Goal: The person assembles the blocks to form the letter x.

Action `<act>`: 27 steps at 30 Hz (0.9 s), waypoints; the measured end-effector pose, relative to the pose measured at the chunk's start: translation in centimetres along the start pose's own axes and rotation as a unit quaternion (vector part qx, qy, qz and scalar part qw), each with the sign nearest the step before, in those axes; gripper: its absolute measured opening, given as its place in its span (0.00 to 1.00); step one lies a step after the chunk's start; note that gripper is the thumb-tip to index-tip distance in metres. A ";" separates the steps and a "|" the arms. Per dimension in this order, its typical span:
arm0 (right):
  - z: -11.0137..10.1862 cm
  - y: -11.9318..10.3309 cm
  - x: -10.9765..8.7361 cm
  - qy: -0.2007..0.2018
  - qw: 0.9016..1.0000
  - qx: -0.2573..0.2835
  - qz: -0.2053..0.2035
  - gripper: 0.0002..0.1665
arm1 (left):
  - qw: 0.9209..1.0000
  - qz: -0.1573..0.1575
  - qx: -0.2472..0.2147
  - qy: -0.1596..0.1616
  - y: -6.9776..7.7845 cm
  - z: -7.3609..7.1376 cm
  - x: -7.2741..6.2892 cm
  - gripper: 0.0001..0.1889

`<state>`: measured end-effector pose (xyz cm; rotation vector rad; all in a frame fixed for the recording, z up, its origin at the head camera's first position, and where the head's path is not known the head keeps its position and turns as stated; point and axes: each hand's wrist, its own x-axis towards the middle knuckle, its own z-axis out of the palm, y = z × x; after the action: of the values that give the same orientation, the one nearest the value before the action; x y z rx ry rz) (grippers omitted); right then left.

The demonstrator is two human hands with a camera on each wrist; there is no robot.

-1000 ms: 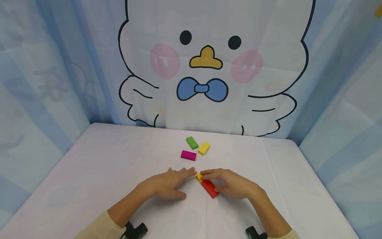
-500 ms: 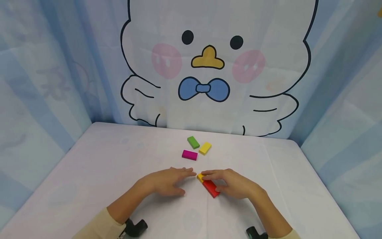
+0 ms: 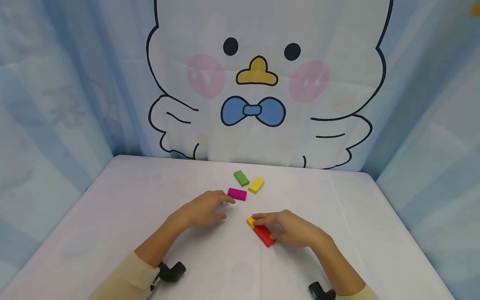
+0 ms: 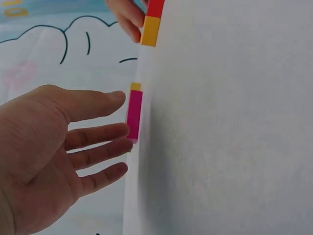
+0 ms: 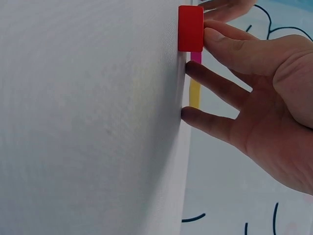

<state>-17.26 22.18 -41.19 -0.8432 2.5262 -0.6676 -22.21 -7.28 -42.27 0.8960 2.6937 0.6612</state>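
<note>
In the head view my left hand (image 3: 204, 208) reaches to the magenta block (image 3: 238, 194), its fingertips at the block's left end. Fingers and thumb are spread apart, and nothing lies between them in the left wrist view. My right hand (image 3: 294, 229) rests along the right side of a red block (image 3: 264, 236) and an orange-yellow block (image 3: 250, 221), which lie end to end. The thumb touches the red block; the forefinger reaches the orange-yellow one and partly covers it. Two lower fingers are extended toward the table in the right wrist view.
Behind the magenta block lie a green block (image 3: 241, 178) and a yellow block (image 3: 256, 185). A white cloth covers the table (image 3: 131, 200). Printed curtains (image 3: 255, 141) stand at its back and sides.
My left hand has moved forward from beside the orange-yellow block to the magenta block. My right hand and the two blocks beside it have stayed in place.
</note>
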 end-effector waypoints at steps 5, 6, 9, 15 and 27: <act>0.1 0.0 0.1 -0.003 1.000 0.003 0.001 0.31 | 0.999 -0.008 -0.006 0.034 -1.1 0.0 0.9 0.23; 0.1 0.0 0.1 -0.002 1.000 0.003 0.000 0.31 | 0.999 -0.007 -0.006 0.039 -1.2 0.0 1.1 0.23; 0.2 0.0 0.0 0.000 1.000 0.003 -0.002 0.31 | 0.999 0.000 -0.009 0.048 -1.4 -0.2 1.9 0.23; 0.3 0.2 0.0 0.006 1.000 0.001 -0.012 0.32 | 1.000 0.008 -0.007 0.028 -1.3 -0.5 3.8 0.24; 0.4 0.3 0.0 0.007 1.000 0.006 -0.007 0.32 | 0.999 0.028 -0.008 -0.027 -1.4 -0.8 6.7 0.31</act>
<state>-17.22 22.27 -41.69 -0.8563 2.5285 -0.6934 -28.49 -4.49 -42.68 0.9741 2.6207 0.6576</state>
